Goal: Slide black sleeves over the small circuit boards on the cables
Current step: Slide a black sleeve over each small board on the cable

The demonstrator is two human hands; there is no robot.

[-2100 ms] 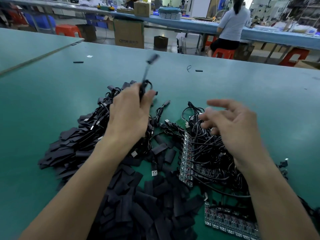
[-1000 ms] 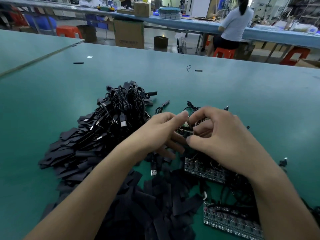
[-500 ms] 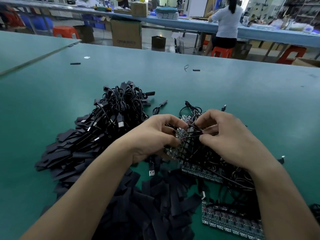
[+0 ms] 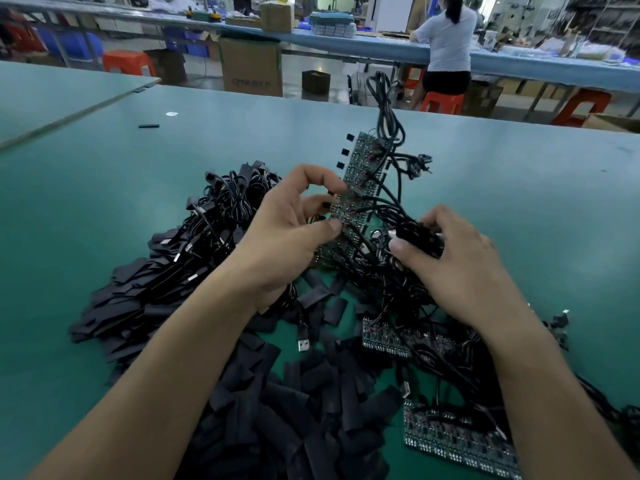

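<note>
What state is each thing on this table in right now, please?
left hand: pinching the strip of boards.
right hand: gripping the cable bundle.
strip of boards: held up, tilted, cables attached, no sleeves.
cable bundle: clasped between thumb and fingers.
other board strips: lying flat, unsleeved.
black sleeves: loose, piled.
coiled cables: heaped at left.

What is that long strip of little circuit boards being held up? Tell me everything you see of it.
The board strip is a long, narrow panel of small dark boards joined side by side, speckled with tiny parts. It is held clear of the table and tilts upward. The left hand pinches its lower half. From it run black cables, some looping above its top end, others gripped by the right hand.
</note>
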